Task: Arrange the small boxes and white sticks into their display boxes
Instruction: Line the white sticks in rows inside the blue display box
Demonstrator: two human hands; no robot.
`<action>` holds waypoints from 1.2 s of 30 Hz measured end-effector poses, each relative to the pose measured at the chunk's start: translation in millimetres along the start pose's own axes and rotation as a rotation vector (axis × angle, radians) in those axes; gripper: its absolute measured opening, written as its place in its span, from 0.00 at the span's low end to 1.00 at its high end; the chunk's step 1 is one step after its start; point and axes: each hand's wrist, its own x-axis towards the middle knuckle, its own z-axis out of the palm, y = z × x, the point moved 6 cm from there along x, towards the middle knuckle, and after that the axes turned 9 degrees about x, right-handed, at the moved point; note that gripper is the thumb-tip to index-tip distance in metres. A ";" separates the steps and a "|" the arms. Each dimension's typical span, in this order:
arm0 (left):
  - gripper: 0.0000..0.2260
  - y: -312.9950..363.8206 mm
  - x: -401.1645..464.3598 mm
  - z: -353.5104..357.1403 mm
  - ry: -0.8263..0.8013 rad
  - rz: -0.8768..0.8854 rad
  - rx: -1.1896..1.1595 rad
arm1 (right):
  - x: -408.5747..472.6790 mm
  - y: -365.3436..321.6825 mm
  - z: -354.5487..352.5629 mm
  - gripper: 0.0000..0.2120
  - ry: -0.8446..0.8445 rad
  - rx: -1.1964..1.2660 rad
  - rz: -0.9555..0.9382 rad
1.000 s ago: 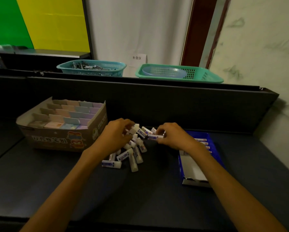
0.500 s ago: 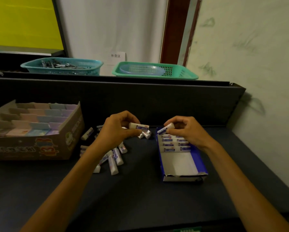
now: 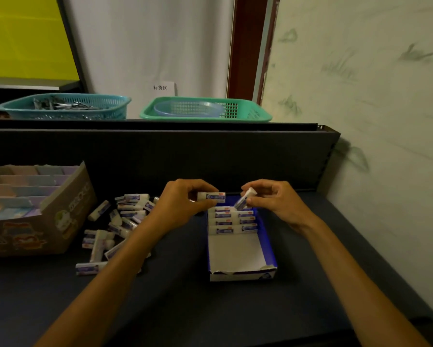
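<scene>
Far left on the dark table (image 3: 185, 309): a brown cardboard display box (image 3: 60, 216), tiered, filled with rows of small pastel boxes (image 3: 22, 186) in pink, blue and purple. Cartoon figures and coloured characters printed on its front and side, too blurred to read.

Just right of it, loose on the table: a heap of white sticks (image 3: 117, 221) with blue-and-white labels, lying at all angles, some overlapping, one alone at the near edge of the heap. Label print too small to read.

Above the right fringe of the heap: left hand (image 3: 182, 201), fingers and thumb curled, pinching a white stick (image 3: 211, 197) held level, label facing the camera.

Right of centre: a blue display box (image 3: 268, 246) with white inside, open at the top, near end torn. Far half filled with two columns of white sticks laid in rows; near half bare white card.

Over the far end of the blue box: right hand (image 3: 275, 199), thumb and fingertips pinching a second stick (image 3: 245, 198), tilted with its lower end close above the packed rows.

On the ledge behind the dark partition: a teal basket (image 3: 110, 106) with metallic items, a white sign (image 3: 161, 88) reading "补货区", a green basket (image 3: 248, 111) holding a bluish plastic dish (image 3: 187, 108).
</scene>
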 end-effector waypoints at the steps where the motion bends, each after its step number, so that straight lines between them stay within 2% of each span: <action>1: 0.12 2.0 1.1 3.3 -0.006 0.002 0.007 | -0.2 1.4 -1.6 0.15 -0.004 0.015 0.000; 4: 0.11 7.7 4.1 12.3 -0.019 0.026 0.056 | 0.8 7.1 -7.1 0.18 0.003 0.061 0.030; 7: 0.11 11.2 7.0 21.2 -0.037 0.057 0.108 | 1.2 11.0 -12.9 0.15 0.012 0.037 0.039; 12: 0.14 13.4 9.0 31.1 -0.105 0.050 0.160 | -3.6 6.2 -9.2 0.16 -0.135 -0.055 -0.010; 19: 0.13 17.0 2.9 38.6 -0.166 0.077 0.299 | -2.9 6.7 10.2 0.11 -0.239 -0.326 -0.043; 23: 0.14 18.1 2.0 45.4 -0.225 0.110 0.425 | -3.7 8.9 16.2 0.09 -0.297 -0.462 0.002; 28: 0.13 16.8 0.8 54.8 -0.267 0.129 0.488 | -3.4 11.2 23.5 0.12 -0.390 -0.668 0.012; 36: 0.12 16.8 -0.1 65.1 -0.319 0.138 0.531 | -2.0 18.0 27.5 0.11 -0.393 -0.726 0.046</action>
